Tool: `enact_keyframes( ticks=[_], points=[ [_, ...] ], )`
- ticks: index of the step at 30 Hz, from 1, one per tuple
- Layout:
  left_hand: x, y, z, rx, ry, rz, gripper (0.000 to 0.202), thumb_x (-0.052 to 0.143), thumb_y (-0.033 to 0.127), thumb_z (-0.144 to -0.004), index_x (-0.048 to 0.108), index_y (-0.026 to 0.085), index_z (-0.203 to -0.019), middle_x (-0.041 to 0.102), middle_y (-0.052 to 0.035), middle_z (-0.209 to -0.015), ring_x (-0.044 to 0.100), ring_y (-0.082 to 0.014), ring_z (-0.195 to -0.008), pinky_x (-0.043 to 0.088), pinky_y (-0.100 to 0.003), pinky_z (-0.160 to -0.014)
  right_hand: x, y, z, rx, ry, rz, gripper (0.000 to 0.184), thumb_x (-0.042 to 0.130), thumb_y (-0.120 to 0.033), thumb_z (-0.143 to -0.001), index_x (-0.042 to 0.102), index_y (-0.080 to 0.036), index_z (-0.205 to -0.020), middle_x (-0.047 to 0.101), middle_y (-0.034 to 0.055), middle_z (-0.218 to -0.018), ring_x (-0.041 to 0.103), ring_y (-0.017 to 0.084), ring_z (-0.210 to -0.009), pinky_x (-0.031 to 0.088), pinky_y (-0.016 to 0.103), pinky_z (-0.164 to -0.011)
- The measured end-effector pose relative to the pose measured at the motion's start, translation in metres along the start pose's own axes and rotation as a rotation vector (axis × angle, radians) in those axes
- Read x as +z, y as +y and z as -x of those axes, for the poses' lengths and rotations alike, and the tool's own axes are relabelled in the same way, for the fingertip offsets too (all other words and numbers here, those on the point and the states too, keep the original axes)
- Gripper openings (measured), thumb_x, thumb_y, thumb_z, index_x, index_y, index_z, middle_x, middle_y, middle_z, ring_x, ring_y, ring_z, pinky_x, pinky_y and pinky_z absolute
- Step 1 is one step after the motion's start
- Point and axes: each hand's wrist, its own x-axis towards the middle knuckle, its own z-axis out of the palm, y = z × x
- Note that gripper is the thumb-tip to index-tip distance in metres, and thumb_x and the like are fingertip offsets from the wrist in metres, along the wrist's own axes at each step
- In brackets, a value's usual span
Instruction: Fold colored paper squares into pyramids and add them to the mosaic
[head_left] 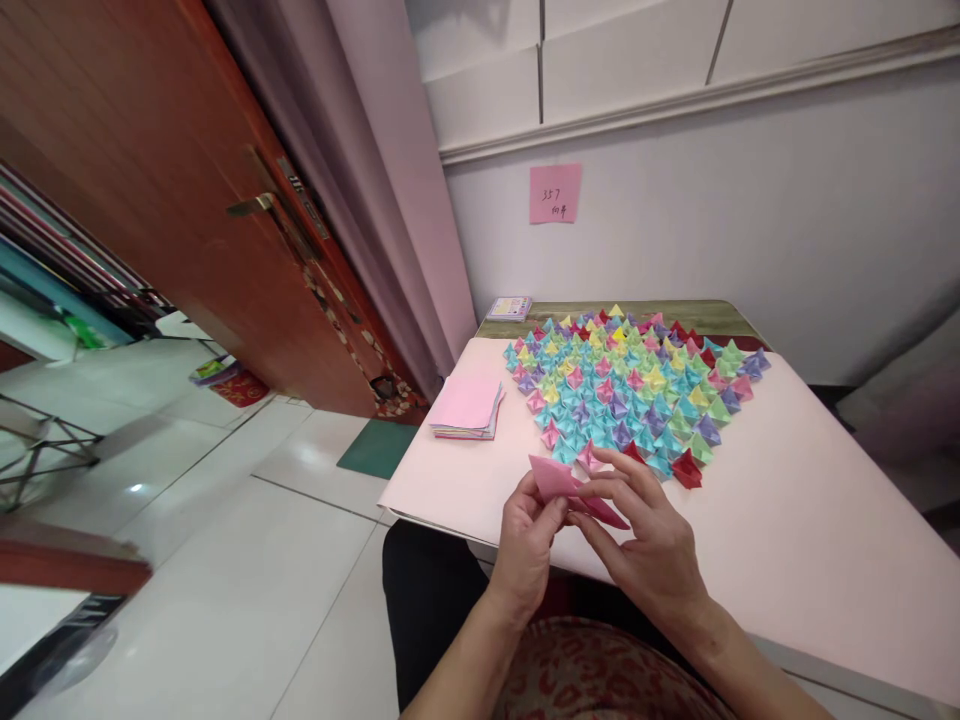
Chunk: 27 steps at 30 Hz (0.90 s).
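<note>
A pink sheet of folded paper (pixel 559 480) is held between both hands just above the near edge of the table. My left hand (pixel 525 545) pinches its lower left side with closed fingers. My right hand (pixel 649 530) grips its right side, fingers curled over the fold. Just beyond the hands lies a big patch of several small folded paper pieces (pixel 630 390) in blue, green, pink, purple, yellow and red, packed side by side on a pale pink sheet (pixel 787 520) that covers the table.
A stack of pink square papers (pixel 466 408) lies at the table's left edge. A small pack (pixel 509 308) sits at the far left corner. A pink note (pixel 555 193) is stuck on the wall. A wooden door (pixel 187 200) stands open at left over a tiled floor.
</note>
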Motion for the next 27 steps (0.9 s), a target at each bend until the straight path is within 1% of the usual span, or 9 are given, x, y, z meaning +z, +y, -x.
enact_keyframes(
  ticks=[5,8,12,15,18,20,23,25,27],
  points=[
    [-0.003,-0.003,0.000,0.024,-0.012,-0.060,0.022,0.069,0.026,-0.084,0.068,0.016,-0.103,0.071,-0.0053,-0.093,0.065,-0.0164,-0.087,0.050,-0.028,-0.084,0.003,0.004,0.002,0.098,-0.060,-0.100,0.007,0.066,-0.028,-0.086,0.063,-0.025,-0.092,0.063,0.0101,-0.125,0.058,0.030,-0.120,0.049,0.047,-0.098],
    [-0.004,-0.003,0.000,0.050,-0.019,-0.092,0.022,0.069,0.026,-0.084,0.069,0.016,-0.103,0.071,-0.0064,-0.096,0.064,-0.0183,-0.092,0.049,-0.030,-0.087,0.004,0.007,0.004,0.152,-0.091,-0.152,0.012,0.067,-0.030,-0.085,0.063,-0.025,-0.095,0.062,0.0105,-0.127,0.058,0.030,-0.120,0.050,0.047,-0.097],
    [-0.003,-0.003,0.000,0.019,-0.041,-0.080,0.031,0.065,0.029,-0.087,0.065,0.015,-0.114,0.071,-0.0101,-0.106,0.065,-0.0200,-0.095,0.049,-0.031,-0.086,0.004,0.015,0.006,0.139,-0.145,-0.144,0.019,0.065,-0.030,-0.086,0.064,-0.025,-0.105,0.059,0.0114,-0.132,0.056,0.030,-0.123,0.050,0.050,-0.098],
    [-0.004,-0.004,-0.002,0.000,-0.005,-0.091,0.029,0.063,0.031,-0.088,0.064,0.015,-0.112,0.070,-0.0097,-0.105,0.065,-0.0192,-0.092,0.050,-0.030,-0.082,0.006,0.025,0.010,0.124,-0.235,-0.172,0.019,0.067,-0.030,-0.085,0.065,-0.025,-0.103,0.055,0.0118,-0.137,0.060,0.030,-0.118,0.054,0.048,-0.093],
    [-0.006,-0.007,-0.003,-0.023,0.025,-0.119,0.032,0.065,0.036,-0.086,0.063,0.016,-0.111,0.069,-0.0085,-0.104,0.065,-0.0193,-0.092,0.051,-0.030,-0.081,0.011,0.033,0.015,0.110,-0.290,-0.199,0.016,0.068,-0.030,-0.084,0.068,-0.025,-0.100,0.056,0.0114,-0.136,0.063,0.028,-0.113,0.057,0.044,-0.088],
    [-0.007,-0.008,-0.003,-0.077,0.011,-0.166,0.034,0.062,0.044,-0.087,0.063,0.015,-0.105,0.069,-0.0084,-0.100,0.065,-0.0195,-0.089,0.052,-0.030,-0.077,0.014,0.035,0.018,0.107,-0.269,-0.178,0.008,0.064,-0.027,-0.086,0.070,-0.025,-0.091,0.059,0.0105,-0.132,0.062,0.028,-0.114,0.057,0.043,-0.088],
    [-0.008,-0.005,0.000,-0.116,-0.063,-0.303,0.042,0.053,0.055,-0.090,0.061,0.015,-0.102,0.067,-0.0080,-0.096,0.065,-0.0188,-0.082,0.052,-0.029,-0.068,0.016,0.034,0.018,0.111,-0.187,-0.099,0.011,0.061,-0.025,-0.087,0.068,-0.023,-0.079,0.063,0.0108,-0.127,0.061,0.028,-0.116,0.055,0.045,-0.090],
    [-0.009,0.000,0.003,-0.078,-0.139,-0.418,0.044,0.058,0.052,-0.087,0.058,0.016,-0.112,0.067,-0.0075,-0.101,0.064,-0.0180,-0.083,0.052,-0.028,-0.070,0.015,0.033,0.018,0.105,-0.157,-0.045,0.011,0.061,-0.026,-0.086,0.066,-0.023,-0.076,0.064,0.0113,-0.126,0.061,0.030,-0.116,0.054,0.047,-0.091],
    [-0.010,0.004,0.005,-0.054,-0.196,-0.514,0.050,0.069,0.044,-0.081,0.055,0.018,-0.121,0.066,-0.0072,-0.105,0.063,-0.0174,-0.084,0.051,-0.027,-0.072,0.013,0.032,0.017,0.080,-0.148,0.022,0.012,0.062,-0.027,-0.085,0.064,-0.022,-0.074,0.064,0.0113,-0.128,0.060,0.032,-0.117,0.052,0.051,-0.092]
  ],
)
